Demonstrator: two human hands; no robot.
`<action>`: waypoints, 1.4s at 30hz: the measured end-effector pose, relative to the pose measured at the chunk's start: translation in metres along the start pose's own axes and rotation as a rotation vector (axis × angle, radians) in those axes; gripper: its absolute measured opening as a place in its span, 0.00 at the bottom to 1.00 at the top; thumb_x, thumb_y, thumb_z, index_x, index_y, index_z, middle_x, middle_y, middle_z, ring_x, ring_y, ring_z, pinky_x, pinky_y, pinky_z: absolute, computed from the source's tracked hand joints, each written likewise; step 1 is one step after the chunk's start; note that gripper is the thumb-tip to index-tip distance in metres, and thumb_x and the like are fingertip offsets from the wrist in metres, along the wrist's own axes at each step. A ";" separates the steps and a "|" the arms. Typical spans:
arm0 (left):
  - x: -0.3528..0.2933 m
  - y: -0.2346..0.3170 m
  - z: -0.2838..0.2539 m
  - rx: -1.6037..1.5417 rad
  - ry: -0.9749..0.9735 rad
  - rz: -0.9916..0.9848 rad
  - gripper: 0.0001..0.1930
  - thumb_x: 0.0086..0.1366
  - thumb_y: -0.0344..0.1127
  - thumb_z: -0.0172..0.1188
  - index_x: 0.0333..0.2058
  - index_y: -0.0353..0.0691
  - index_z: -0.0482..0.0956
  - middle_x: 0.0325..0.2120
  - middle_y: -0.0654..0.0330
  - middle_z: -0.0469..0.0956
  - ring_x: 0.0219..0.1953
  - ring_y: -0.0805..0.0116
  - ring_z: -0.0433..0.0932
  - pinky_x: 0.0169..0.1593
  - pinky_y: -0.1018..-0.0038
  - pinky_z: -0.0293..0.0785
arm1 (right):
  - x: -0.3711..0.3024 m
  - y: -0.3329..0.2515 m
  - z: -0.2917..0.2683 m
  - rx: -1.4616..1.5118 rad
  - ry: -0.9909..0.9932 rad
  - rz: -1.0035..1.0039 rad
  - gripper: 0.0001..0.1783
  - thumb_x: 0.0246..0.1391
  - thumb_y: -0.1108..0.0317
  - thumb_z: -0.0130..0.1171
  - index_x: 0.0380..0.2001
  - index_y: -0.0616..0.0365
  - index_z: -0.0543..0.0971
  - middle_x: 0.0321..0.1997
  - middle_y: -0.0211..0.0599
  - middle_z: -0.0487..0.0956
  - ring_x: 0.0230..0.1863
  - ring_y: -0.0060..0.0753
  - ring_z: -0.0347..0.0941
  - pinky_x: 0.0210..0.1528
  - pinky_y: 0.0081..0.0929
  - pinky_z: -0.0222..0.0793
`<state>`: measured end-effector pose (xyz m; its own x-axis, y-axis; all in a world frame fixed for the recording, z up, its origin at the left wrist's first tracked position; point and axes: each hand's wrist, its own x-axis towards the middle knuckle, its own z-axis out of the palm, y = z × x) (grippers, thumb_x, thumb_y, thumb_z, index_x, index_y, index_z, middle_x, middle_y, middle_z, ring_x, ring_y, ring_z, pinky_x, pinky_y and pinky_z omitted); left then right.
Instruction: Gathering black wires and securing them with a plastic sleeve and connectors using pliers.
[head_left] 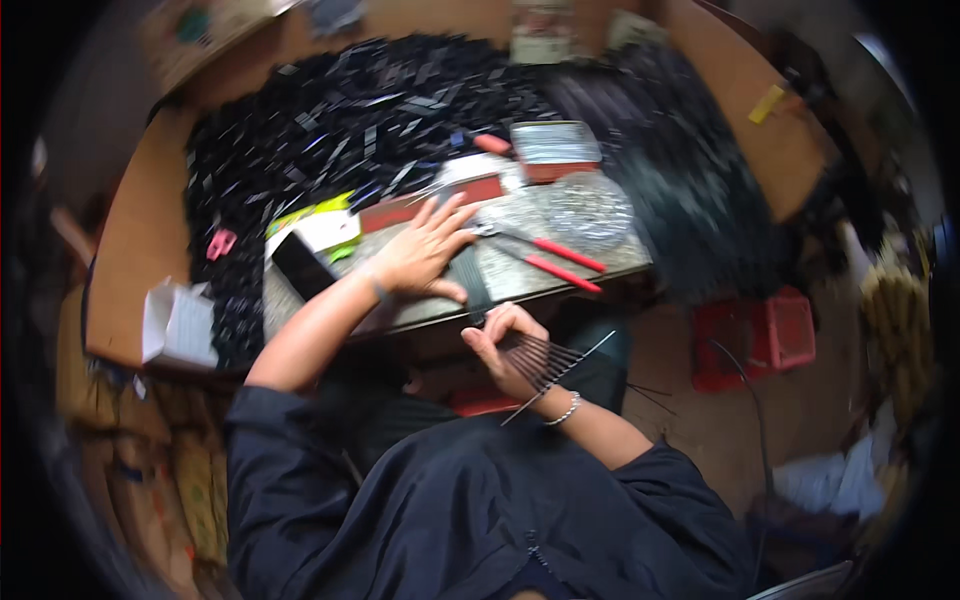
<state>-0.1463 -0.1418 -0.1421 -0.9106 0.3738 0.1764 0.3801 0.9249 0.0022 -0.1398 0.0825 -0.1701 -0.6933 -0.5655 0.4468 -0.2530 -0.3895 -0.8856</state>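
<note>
While working over a speckled grey slab (515, 280), lays the left hand (425, 255) palm down, fingers open and spread wide, thumb held well apart. Just beside that thumb, shows a dark banded strip (468, 280) lying on the slab and running to its near edge, close to the fingertips of the right hand (512, 340). Bends the right fingers inward just off that edge, with the thumb apart from the index finger; too blurred to tell any grip for certain. Across the right palm and wrist, carries a fan of thin dark strands (545, 360), meeting a slim metallic rod (597, 348) set slantwise across the ends. Wears a pale beaded bracelet (567, 409) on the right wrist.

Right of the left hand, has red-handled pliers (568, 254) on the slab, with a round dish of shiny bits (592, 210) just beyond and a red tin of silvery pieces (556, 150) farther back. Near the left fingers, has a long dark red bar (395, 211); left of that, a green-and-white packet (325, 228). Beyond the slab, shows a broad heap of black pieces (330, 140) over the brown table (130, 270).
</note>
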 end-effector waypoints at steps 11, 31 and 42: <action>-0.022 0.201 -0.040 -0.123 0.224 -0.468 0.15 0.51 0.25 0.50 0.41 0.32 0.71 0.31 0.52 0.75 0.38 0.56 0.76 0.64 0.49 0.46 | 0.006 -0.126 -0.098 0.862 0.341 -0.029 0.24 0.62 0.42 0.33 0.21 0.47 0.59 0.19 0.23 0.58 0.27 0.24 0.58 0.49 0.37 0.64; -0.049 0.189 -0.133 -0.246 0.193 -0.339 0.17 0.60 0.39 0.49 0.41 0.29 0.67 0.36 0.52 0.74 0.47 0.62 0.71 0.63 0.63 0.54 | -0.039 0.007 -0.025 0.113 -0.402 0.113 0.05 0.53 0.73 0.59 0.27 0.64 0.80 0.21 0.32 0.78 0.22 0.19 0.74 0.26 0.18 0.71; -0.041 0.156 -0.118 -1.566 0.263 -0.278 0.47 0.62 0.64 0.44 0.63 0.28 0.40 0.52 0.47 0.67 0.50 0.60 0.71 0.59 0.67 0.59 | -0.051 0.022 -0.029 0.634 -0.523 0.641 0.24 0.46 0.70 0.60 0.49 0.65 0.72 0.35 0.36 0.77 0.38 0.23 0.73 0.44 0.21 0.70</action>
<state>-0.0304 -0.0209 -0.0326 -0.9872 0.0408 0.1539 0.1504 -0.0784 0.9855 -0.1291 0.1236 -0.2166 -0.1552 -0.9866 0.0497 0.5647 -0.1298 -0.8150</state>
